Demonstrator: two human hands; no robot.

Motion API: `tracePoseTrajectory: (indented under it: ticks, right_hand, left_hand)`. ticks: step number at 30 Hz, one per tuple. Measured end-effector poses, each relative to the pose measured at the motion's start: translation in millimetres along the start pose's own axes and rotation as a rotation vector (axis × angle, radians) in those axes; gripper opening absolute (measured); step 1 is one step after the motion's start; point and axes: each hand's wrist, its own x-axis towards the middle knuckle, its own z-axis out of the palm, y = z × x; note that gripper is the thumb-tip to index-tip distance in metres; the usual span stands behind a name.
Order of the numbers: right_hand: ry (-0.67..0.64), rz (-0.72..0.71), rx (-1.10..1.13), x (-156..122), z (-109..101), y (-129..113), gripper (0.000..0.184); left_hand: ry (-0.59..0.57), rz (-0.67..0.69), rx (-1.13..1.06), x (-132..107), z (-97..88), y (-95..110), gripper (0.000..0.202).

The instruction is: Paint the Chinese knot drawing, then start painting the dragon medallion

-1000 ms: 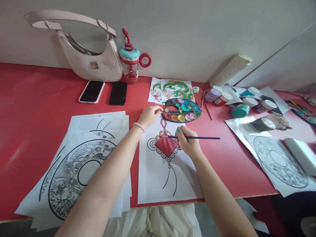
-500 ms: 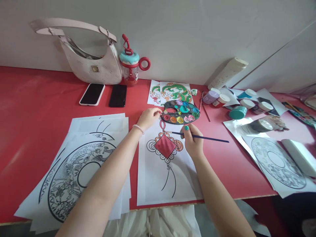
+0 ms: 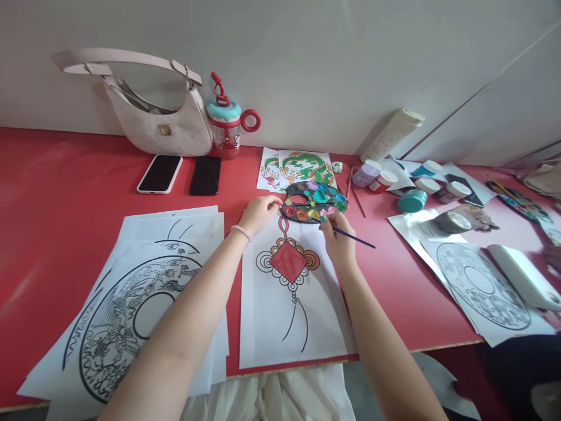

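My right hand (image 3: 339, 238) is closed round a thin dark paintbrush (image 3: 356, 238), whose tip reaches the near rim of the round paint palette (image 3: 314, 203). My left hand (image 3: 259, 212) rests with curled fingers on the top left corner of a white sheet (image 3: 280, 318), pinching the palette's left edge. The sheet carries a knot ornament drawing (image 3: 288, 261) with a red diamond middle and orange loops.
Several sheets with a round line drawing (image 3: 131, 304) lie at the left. Two phones (image 3: 160, 173) (image 3: 205, 175), a pale handbag (image 3: 153, 120) and a drink bottle (image 3: 224, 126) stand by the wall. Paint jars (image 3: 412, 200), foil and more drawings (image 3: 482, 289) fill the right.
My right hand has lifted the brush off the red diamond and moved it up to the palette. My left hand has stayed at the palette's edge. The view has tilted a little.
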Motion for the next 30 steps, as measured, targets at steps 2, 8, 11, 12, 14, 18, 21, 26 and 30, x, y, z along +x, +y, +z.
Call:
tracePoseTrajectory:
  ticks: [2, 8, 11, 12, 14, 18, 21, 26, 30]
  right_hand:
    - [-0.008, -0.018, -0.041, 0, 2, 2, 0.017]
    - [0.028, -0.03, -0.12, 0, 0, 1, 0.026]
    - [0.011, -0.05, -0.099, 0, 0, 0, 0.025]
    - [0.007, -0.048, -0.099, 0, 0, -1, 0.026]
    - [0.021, -0.036, -0.087, 0, -1, -4, 0.03]
    - [0.117, 0.034, 0.104, -5, -5, -17, 0.036]
    - [0.006, 0.07, 0.31, -14, -4, -28, 0.035]
    - [-0.335, -0.035, 0.384, -30, 4, -38, 0.036]
    - [-0.432, -0.092, 0.336, -37, 9, -39, 0.033]
  left_hand:
    - [0.0, -0.004, 0.006, 0, 0.2, -1, 0.021]
    - [-0.002, 0.006, 0.006, 1, 0.6, -2, 0.021]
    - [0.001, -0.008, 0.009, 0, 0.7, -1, 0.021]
    - [0.001, -0.012, 0.01, 0, 0.7, -1, 0.02]
    - [0.002, -0.012, 0.006, 0, 0.6, 0, 0.02]
    - [0.003, -0.008, -0.002, 0, 0.2, 1, 0.02]
    - [0.0, -0.022, 0.005, 0, -0.1, 1, 0.02]
    - [0.015, 0.001, 0.001, -1, -0.6, 2, 0.021]
    - [0.014, 0.002, 0.001, -1, -0.1, 1, 0.02]
